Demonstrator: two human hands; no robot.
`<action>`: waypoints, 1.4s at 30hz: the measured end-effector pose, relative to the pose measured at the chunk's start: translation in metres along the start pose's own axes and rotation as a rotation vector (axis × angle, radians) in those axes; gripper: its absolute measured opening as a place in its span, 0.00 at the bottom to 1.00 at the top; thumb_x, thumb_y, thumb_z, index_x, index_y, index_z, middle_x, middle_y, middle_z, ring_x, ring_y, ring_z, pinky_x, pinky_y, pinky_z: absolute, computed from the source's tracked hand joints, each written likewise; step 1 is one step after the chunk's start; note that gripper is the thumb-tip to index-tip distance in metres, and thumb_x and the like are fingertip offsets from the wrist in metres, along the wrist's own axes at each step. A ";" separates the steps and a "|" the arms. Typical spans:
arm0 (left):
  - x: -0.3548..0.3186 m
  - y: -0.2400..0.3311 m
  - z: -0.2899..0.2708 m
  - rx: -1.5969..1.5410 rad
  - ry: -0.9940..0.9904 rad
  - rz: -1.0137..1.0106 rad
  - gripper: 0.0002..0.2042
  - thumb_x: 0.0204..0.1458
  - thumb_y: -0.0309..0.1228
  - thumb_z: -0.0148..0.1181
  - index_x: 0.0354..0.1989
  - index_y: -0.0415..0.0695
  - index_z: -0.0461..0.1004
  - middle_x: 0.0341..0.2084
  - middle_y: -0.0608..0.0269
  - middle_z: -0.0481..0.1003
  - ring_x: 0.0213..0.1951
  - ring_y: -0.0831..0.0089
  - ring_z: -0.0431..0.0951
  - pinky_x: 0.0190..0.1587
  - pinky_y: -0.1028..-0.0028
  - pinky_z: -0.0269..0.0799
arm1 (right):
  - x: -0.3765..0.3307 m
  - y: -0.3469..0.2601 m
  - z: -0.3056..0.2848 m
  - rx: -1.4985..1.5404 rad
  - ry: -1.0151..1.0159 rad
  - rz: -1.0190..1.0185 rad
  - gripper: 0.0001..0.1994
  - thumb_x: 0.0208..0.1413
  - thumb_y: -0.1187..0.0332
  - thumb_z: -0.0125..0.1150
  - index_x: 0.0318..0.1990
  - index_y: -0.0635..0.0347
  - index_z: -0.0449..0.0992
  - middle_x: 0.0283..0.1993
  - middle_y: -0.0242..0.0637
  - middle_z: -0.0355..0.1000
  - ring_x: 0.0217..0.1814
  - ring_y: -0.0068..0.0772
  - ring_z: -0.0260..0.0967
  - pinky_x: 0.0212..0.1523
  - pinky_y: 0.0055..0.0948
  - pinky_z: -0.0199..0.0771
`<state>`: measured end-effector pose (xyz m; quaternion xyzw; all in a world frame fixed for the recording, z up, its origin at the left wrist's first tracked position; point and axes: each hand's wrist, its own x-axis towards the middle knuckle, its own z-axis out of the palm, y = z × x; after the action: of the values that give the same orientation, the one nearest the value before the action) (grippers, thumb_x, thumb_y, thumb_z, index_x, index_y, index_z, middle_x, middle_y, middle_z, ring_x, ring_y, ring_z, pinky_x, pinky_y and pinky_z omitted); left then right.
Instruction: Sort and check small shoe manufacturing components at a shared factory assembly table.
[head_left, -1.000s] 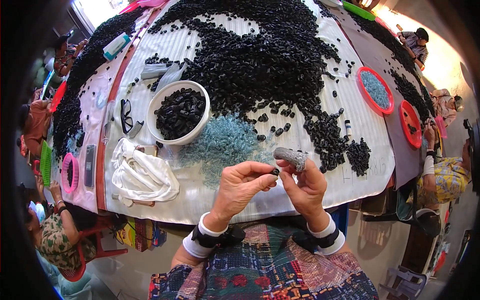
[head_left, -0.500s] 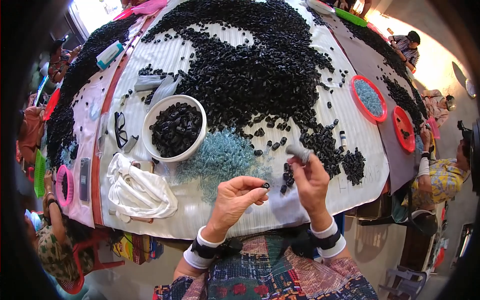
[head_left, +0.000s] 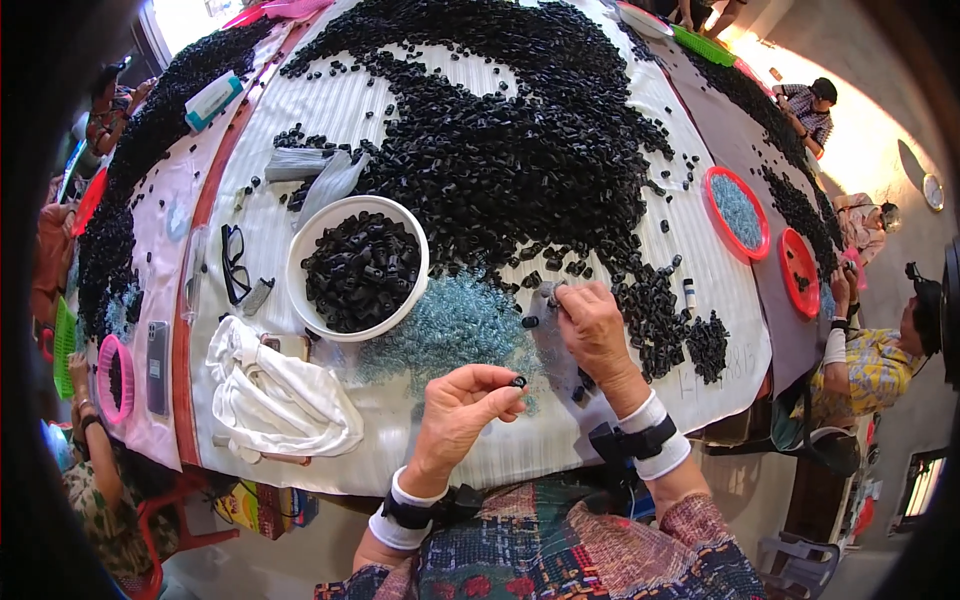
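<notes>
**Black plastic bits, one pinched, many waiting**

Black is everywhere on the table [head_left: 600, 440]: a great heap of small black parts [head_left: 500, 150] spreads over the white striped cover, and a white bowl [head_left: 300, 290] just left of centre is full of the same pieces. The left hand [head_left: 455, 410] is curled, thumb and forefinger pressed together on one small black piece [head_left: 518, 381], held up in the air just above the near edge of the pale blue pile [head_left: 450, 325]. The right hand [head_left: 592, 325] reaches forward with its fingers bent down onto the cover at the fringe of the black heap, touching something greyish; whether it grips that or only presses on it I cannot tell.

What might go wrong, as I judge it: the pinched piece is tiny and held only by two fingertips, so a slight loosening could drop it among the blue bits, where it would need fishing out. The right forearm lies close to the loose black pieces (a small clump [head_left: 708, 345] sits just beside it) and a sweep could scatter them off the edge.

A crumpled white cloth [head_left: 270, 395] lies left of the left hand, spectacles [head_left: 235, 265] beyond it. Hard to make out: the exact shape of the parts, the thing under the right fingers, and the table's far end, which bends out of view
</notes>
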<state>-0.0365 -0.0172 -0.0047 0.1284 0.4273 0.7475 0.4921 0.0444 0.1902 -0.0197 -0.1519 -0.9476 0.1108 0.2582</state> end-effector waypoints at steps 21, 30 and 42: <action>-0.002 -0.003 0.003 0.019 0.031 0.033 0.08 0.51 0.22 0.59 0.40 0.35 0.73 0.33 0.53 0.78 0.30 0.72 0.79 0.31 0.76 0.77 | 0.006 0.001 0.017 -0.115 0.028 -0.026 0.14 0.42 0.77 0.57 0.39 0.57 0.71 0.38 0.36 0.72 0.43 0.40 0.67 0.46 0.36 0.67; -0.004 0.003 0.018 0.041 0.012 0.069 0.09 0.52 0.22 0.60 0.41 0.32 0.74 0.33 0.56 0.78 0.32 0.74 0.79 0.33 0.78 0.77 | -0.014 -0.057 -0.061 0.749 0.056 0.239 0.11 0.46 0.79 0.62 0.39 0.61 0.77 0.31 0.39 0.75 0.31 0.28 0.74 0.33 0.25 0.73; -0.013 0.002 0.036 0.130 -0.017 0.108 0.09 0.50 0.20 0.61 0.40 0.32 0.74 0.30 0.56 0.78 0.31 0.75 0.79 0.34 0.80 0.76 | -0.031 -0.073 -0.086 0.610 0.117 0.061 0.10 0.42 0.82 0.64 0.35 0.65 0.74 0.27 0.40 0.71 0.26 0.36 0.70 0.26 0.29 0.69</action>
<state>-0.0094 -0.0103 0.0209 0.1891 0.4631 0.7426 0.4454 0.0981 0.1225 0.0594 -0.1019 -0.8492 0.3888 0.3426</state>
